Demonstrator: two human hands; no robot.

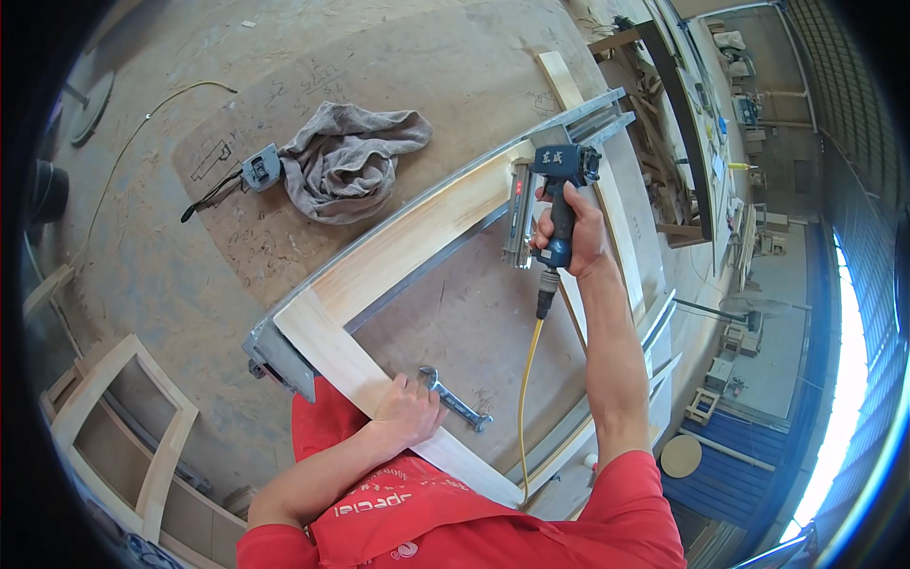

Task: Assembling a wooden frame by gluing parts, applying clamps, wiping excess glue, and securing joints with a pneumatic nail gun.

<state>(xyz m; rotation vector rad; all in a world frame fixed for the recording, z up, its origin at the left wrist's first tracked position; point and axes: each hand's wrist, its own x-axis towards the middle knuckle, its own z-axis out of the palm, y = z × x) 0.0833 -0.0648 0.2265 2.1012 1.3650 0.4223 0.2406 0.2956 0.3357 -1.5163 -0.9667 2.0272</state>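
Observation:
My right hand (580,232) is wrapped round the grip of a dark blue pneumatic nail gun (559,163), its silver magazine to the left. A yellow air hose (527,398) runs down from its handle. The gun is over the far right corner of a pale wooden frame (417,237), which sits inside a grey metal clamp (332,248). Close to my body, my left hand (408,413) has its fingers curled over the frame's near rail (334,353). Right beside those fingers lies a silver wrench (457,400), inside the frame's opening.
A crumpled grey cloth (351,166) and a tape measure (261,168) with a black strap lie on the marked board (227,213) beyond the clamp. Another wooden frame (156,474) stands at lower left. Wood scraps (649,123) fill a rack at the right.

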